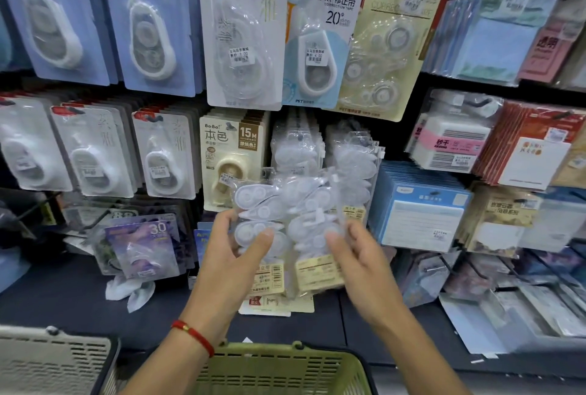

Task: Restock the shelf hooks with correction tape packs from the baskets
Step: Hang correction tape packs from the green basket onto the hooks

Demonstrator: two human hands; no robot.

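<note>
Correction tape packs, clear multi-piece bags, sit dead centre, pinched between the left hand and right hand. Best to square their hang holes, then slide them onto the hook at twelve o'clock. A green basket waits at six, below crowded stationery shelves.

Off to the right there's stacks of blue sticky note pads up top, a white-and-pink eraser pack under them next to red-backed notepads, and a blue-boxed stack lower down beside some tan paper packs.
</note>
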